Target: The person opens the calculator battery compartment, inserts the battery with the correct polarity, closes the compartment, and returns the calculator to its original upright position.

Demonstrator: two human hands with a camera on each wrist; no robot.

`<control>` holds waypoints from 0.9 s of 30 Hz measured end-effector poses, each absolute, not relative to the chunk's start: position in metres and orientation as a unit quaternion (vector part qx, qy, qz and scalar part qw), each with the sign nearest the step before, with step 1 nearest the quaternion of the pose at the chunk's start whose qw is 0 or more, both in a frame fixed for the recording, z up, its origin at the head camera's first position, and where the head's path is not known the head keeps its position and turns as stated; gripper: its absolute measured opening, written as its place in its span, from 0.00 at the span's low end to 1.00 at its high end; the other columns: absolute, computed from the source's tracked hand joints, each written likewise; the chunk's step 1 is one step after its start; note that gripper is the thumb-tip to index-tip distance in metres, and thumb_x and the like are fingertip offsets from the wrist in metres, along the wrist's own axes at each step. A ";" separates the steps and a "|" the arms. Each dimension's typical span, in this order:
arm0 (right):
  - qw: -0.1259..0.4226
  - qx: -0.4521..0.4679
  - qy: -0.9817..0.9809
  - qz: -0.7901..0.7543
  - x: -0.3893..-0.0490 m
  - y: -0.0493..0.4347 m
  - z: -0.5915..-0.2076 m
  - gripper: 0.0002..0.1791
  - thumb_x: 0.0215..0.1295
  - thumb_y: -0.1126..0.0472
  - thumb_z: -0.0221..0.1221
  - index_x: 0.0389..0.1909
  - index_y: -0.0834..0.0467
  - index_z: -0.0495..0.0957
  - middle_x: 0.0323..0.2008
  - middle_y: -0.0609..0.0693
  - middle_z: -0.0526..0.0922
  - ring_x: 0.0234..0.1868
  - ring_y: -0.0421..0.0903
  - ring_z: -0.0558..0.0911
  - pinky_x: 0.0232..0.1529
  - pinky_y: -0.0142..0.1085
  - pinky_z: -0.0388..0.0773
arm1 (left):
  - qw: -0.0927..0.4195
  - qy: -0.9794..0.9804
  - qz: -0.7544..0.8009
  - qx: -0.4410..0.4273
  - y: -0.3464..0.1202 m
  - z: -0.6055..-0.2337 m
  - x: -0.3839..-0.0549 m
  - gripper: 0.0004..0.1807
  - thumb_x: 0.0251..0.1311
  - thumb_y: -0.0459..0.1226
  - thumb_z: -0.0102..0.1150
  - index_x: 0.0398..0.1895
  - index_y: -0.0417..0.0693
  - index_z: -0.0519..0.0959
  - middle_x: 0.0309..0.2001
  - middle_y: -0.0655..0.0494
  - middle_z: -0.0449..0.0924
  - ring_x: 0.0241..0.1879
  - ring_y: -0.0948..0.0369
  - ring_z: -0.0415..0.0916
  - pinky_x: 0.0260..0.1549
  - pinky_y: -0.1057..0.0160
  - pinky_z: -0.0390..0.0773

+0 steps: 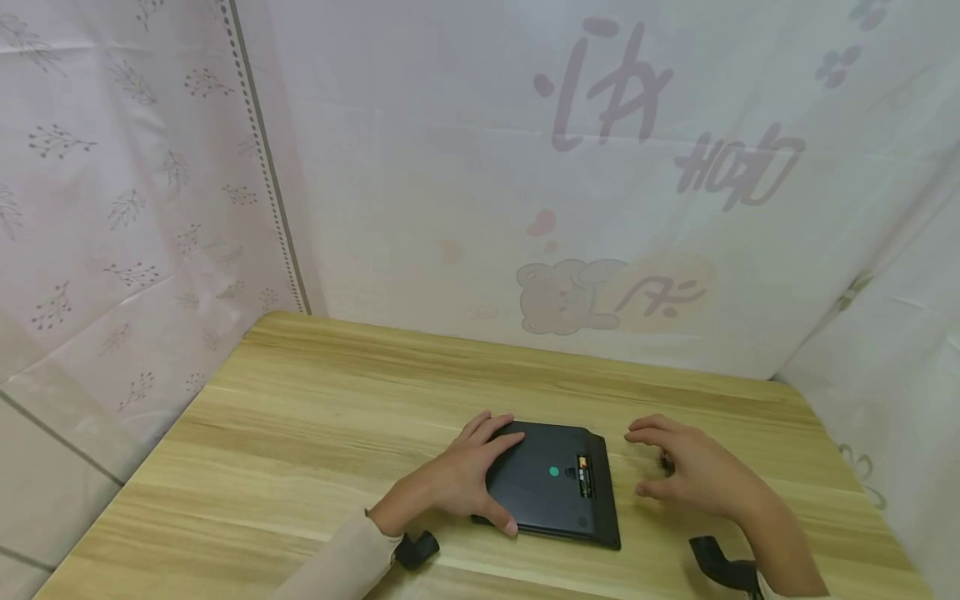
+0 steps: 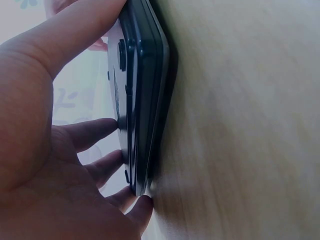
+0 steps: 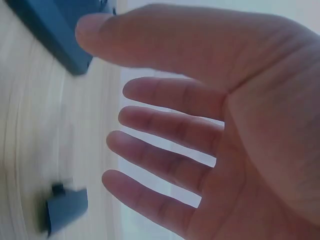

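A black calculator (image 1: 536, 492) lies face down on the wooden table, its battery compartment uncovered. Inside that compartment sits a battery (image 1: 583, 477) with an orange end. My left hand (image 1: 461, 475) holds the calculator, thumb at the near edge and fingers at the far edge; the left wrist view shows fingertips against its side (image 2: 145, 75). To the right, my right hand (image 1: 686, 467) is held apart from the calculator, fingers spread and holding nothing. A small dark piece (image 3: 66, 210), perhaps the battery cover, lies on the table beyond the right fingers; in the head view the hand mostly hides it.
The wooden table (image 1: 360, 408) extends on both sides of the calculator. Printed white curtains (image 1: 420, 167) hang along its back and sides. Black wrist mounts (image 1: 420, 550) stick out near both forearms.
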State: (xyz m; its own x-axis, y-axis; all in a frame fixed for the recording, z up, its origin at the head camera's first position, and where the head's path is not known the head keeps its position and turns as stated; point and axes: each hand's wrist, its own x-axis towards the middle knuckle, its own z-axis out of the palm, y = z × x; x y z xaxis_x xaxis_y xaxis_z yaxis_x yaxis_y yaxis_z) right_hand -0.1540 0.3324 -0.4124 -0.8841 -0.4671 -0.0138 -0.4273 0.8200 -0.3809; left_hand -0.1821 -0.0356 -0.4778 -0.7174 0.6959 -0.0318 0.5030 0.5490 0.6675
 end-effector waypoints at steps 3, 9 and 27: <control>0.031 -0.226 0.958 -0.173 -0.156 0.344 -0.414 0.38 0.56 0.51 0.85 0.64 0.64 0.84 0.64 0.58 0.84 0.58 0.60 0.86 0.54 0.57 0.85 | 0.146 0.867 0.325 0.347 -0.036 -0.477 -0.182 0.64 0.49 0.56 0.89 0.87 0.51 0.64 0.89 0.52 0.48 0.88 0.42 0.37 0.78 0.32 0.58; 0.022 -0.206 0.964 -0.166 -0.158 0.361 -0.418 0.38 0.54 0.53 0.86 0.62 0.66 0.84 0.63 0.61 0.83 0.58 0.63 0.85 0.54 0.59 0.84 | 0.157 0.874 0.318 0.332 -0.035 -0.472 -0.181 0.65 0.48 0.56 0.90 0.88 0.53 0.64 0.90 0.54 0.47 0.89 0.45 0.36 0.80 0.35 0.56; 0.075 -0.167 0.969 -0.167 -0.165 0.377 -0.430 0.42 0.49 0.61 0.86 0.64 0.70 0.81 0.63 0.71 0.80 0.62 0.74 0.81 0.58 0.68 0.80 | 0.154 0.880 0.307 0.329 -0.034 -0.473 -0.181 0.65 0.48 0.57 0.90 0.88 0.55 0.64 0.90 0.55 0.48 0.89 0.46 0.37 0.79 0.36 0.57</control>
State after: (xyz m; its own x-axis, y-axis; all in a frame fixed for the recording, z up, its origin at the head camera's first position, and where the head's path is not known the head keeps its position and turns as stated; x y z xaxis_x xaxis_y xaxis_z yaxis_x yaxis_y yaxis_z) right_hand -0.1655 0.3771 -0.4303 -0.9329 -0.3491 -0.0890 -0.2990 0.8881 -0.3491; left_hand -0.1805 -0.0337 -0.4732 -0.7361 0.6733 -0.0692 0.4845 0.5956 0.6408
